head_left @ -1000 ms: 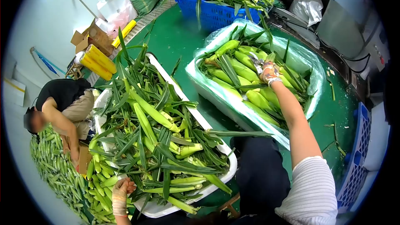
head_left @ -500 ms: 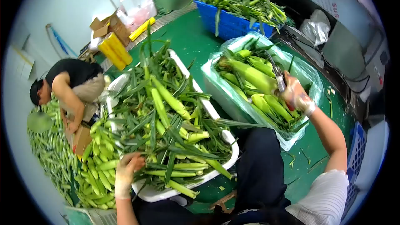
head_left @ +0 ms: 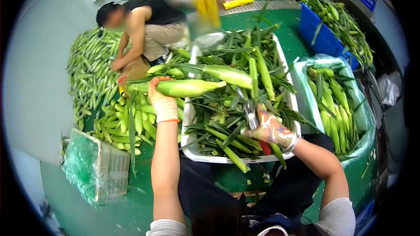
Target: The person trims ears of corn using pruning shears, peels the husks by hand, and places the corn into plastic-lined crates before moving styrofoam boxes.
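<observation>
My left hand (head_left: 162, 100), in a pale glove, is closed round an ear of corn (head_left: 190, 88) in its green husk. The ear lies nearly level, its stalk end pointing right. Just beyond that end, another husked ear (head_left: 228, 76) is above the leaves. My right hand (head_left: 274, 130), in a patterned glove, grips pruning shears (head_left: 251, 114) with a red handle, their metal blades pointing up and left. Below both hands is a white basket (head_left: 285, 61) heaped with husk leaves and cut stalks.
Husked corn fills a crate lined with green plastic (head_left: 365, 116) at right. Behind it a blue crate (head_left: 321, 32) holds leaves. Left, a co-worker (head_left: 148, 22) crouches by a large corn pile (head_left: 94, 67). Nearer are loose ears (head_left: 116, 126) and a pale crate (head_left: 114, 168) with plastic.
The view has swung left. My right hand with the shears has moved from the lined crate to above the white basket. My left hand has risen and now holds an ear of corn.
</observation>
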Action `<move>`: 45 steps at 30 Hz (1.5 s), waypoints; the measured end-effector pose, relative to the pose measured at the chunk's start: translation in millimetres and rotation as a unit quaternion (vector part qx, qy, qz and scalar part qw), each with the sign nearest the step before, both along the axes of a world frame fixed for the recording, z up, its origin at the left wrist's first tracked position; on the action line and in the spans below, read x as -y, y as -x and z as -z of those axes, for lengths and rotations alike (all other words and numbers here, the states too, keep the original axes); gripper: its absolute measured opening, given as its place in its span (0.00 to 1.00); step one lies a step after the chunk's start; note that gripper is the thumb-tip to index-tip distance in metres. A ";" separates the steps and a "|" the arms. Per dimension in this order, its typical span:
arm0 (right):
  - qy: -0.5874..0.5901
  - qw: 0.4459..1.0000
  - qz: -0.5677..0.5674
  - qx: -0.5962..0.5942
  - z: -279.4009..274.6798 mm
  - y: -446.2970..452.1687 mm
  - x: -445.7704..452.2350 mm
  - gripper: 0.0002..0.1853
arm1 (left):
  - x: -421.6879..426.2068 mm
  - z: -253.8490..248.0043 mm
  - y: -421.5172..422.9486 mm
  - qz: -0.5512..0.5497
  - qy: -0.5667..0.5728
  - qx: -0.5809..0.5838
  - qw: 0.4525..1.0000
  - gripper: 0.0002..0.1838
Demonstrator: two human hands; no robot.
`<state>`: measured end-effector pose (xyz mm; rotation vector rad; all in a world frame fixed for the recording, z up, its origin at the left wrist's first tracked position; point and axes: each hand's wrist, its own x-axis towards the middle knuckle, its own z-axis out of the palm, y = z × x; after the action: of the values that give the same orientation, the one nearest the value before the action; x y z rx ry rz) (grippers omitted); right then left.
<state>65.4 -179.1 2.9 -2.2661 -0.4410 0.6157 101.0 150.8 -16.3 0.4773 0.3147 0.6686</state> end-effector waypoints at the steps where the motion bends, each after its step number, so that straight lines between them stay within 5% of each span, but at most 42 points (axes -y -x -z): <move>1: -0.057 0.996 -0.039 -0.053 20.0 0.1 -7.6 0.41 | 1.2 -13.4 3.8 0.008 -0.003 0.020 1.000 0.09; 2: -0.038 0.981 -0.084 -0.168 32.5 -5.6 -17.2 0.48 | 1.5 -19.5 4.8 0.005 -0.008 0.021 1.000 0.09; 4: -0.135 0.974 -0.033 -0.180 50.5 0.5 -34.4 0.56 | 6.1 -20.8 8.4 -0.005 -0.003 0.060 0.998 0.10; 10: -0.405 0.865 -0.028 -0.294 54.5 -27.1 -57.7 0.14 | 39.3 -11.8 19.9 0.008 -0.068 0.013 0.998 0.10; 14: -0.338 0.882 0.025 -0.327 58.7 -11.3 -40.7 0.08 | 41.4 -10.4 14.3 0.064 -0.063 0.066 0.994 0.10; 16: -0.249 0.939 0.011 -0.239 61.8 -6.9 -26.2 0.08 | 19.5 -9.3 9.9 0.155 0.036 0.086 0.983 0.10; 18: -0.264 0.920 0.043 -0.286 48.9 -7.7 -18.8 0.08 | 14.2 -10.5 6.7 0.157 0.033 0.058 0.985 0.10; 20: -0.366 0.890 0.050 -0.268 62.0 -11.0 -24.7 0.10 | 33.7 -12.1 5.7 0.331 -0.088 0.011 0.939 0.13; 22: -0.379 0.878 0.012 -0.293 77.0 -14.9 -32.0 0.18 | 70.7 -10.8 0.8 0.382 -0.043 -0.005 0.923 0.18; 24: -0.392 0.905 0.034 -0.160 49.0 -1.3 -38.5 0.16 | 95.9 -3.9 -6.0 0.371 -0.026 -0.050 0.927 0.22; 25: -0.441 0.882 0.078 -0.150 52.5 4.5 -43.1 0.20 | 101.3 -4.2 -2.8 0.322 -0.147 -0.104 0.929 0.22; 28: -0.183 0.981 0.063 0.008 56.8 -1.0 -37.8 0.35 | 115.5 12.0 17.3 0.218 -0.358 -0.153 0.895 0.23; 30: -0.119 0.993 -0.018 -0.001 38.5 -1.9 -32.1 0.39 | 111.9 12.3 25.2 0.198 -0.353 -0.176 0.897 0.24; 34: -0.041 0.988 -0.128 -0.077 43.0 -9.9 -24.6 0.48 | 88.3 6.8 26.2 0.198 -0.563 -0.273 0.754 0.23; 36: -0.152 0.984 -0.087 -0.023 87.3 -15.4 -27.9 0.51 | 82.5 10.2 34.1 0.262 -0.587 -0.260 0.721 0.29; 39: -0.235 0.951 -0.125 -0.159 60.2 -40.1 -29.2 0.42 | 86.4 15.6 48.3 0.292 -0.636 -0.306 0.646 0.36; 42: -0.162 0.961 -0.204 -0.090 25.2 -60.0 -20.6 0.30 | 92.7 -14.9 61.6 0.428 -0.539 -0.260 0.677 0.34; 43: -0.129 0.955 -0.235 -0.123 35.1 -67.0 -17.7 0.36 | 85.7 -10.1 59.2 0.430 -0.539 -0.260 0.676 0.34; 45: -0.203 0.941 -0.213 -0.166 38.6 -60.7 -17.6 0.25 | 65.6 4.7 52.8 0.560 -0.409 -0.234 0.681 0.30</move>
<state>126.1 -161.5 -35.8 -1.6414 -0.8161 1.0032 48.3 85.2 -21.0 1.5526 0.1208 -0.6274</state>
